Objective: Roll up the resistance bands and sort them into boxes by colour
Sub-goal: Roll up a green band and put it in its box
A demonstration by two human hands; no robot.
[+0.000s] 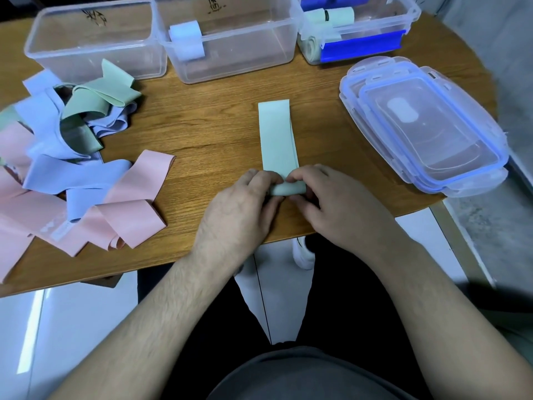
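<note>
Right now the fingertips (291, 179) of both hands are pinching together on the near end of a green band (277, 137), where a small roll (288, 188) is forming near the table's six o'clock edge. The left hand (239, 212) is clamping the roll's left side and the right hand (337, 203) its right side, while the rest of the band is lying flat, stretching away toward twelve o'clock.

Judging progress, the sorting is looking early. At twelve o'clock the middle box (230, 44) is holding one pale blue roll (186, 43); at one o'clock the right box (360, 27) is holding a few green rolls (331, 17); at eleven o'clock the left box (95, 39) is sitting empty, presumably waiting for pink. At nine o'clock a tangled pile (72, 163) of pink, blue and green bands is still waiting unrolled. Stacked lids (427, 125) are resting at three o'clock on the wooden table (202, 125).
</note>
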